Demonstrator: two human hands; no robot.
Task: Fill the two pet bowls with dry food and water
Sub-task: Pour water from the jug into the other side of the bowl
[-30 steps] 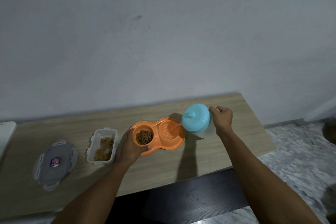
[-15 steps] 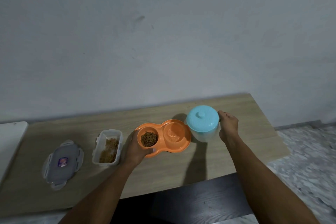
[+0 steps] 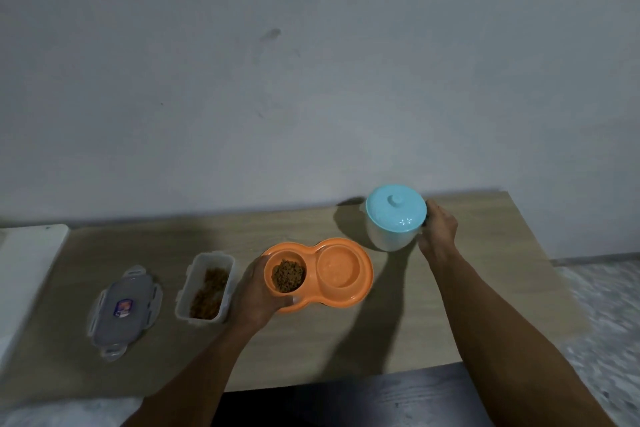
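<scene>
Worktop (image 3: 450, 305), centre frame: left hand (image 3: 258, 295) grips the orange bowl (image 3: 343, 274), steadying it — right hand (image 3: 438, 230) seemingly curls its fingers (image 3: 433, 211) round the blue-lidded jug (image 3: 394, 215), by its handle.

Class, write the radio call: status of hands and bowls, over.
Left hand grips orange double bowl by rim. Right hand holds blue-lidded jug, upright on table. Kibble loaded; nothing blocking.

A plain grey wall (image 3: 311, 62) with a few small marks fills the top of the frame, a light wooden table (image 3: 145, 246) stands against it across the middle, a pale speckled floor (image 3: 602, 308) shows at the lower right, and the light is dim.
</scene>
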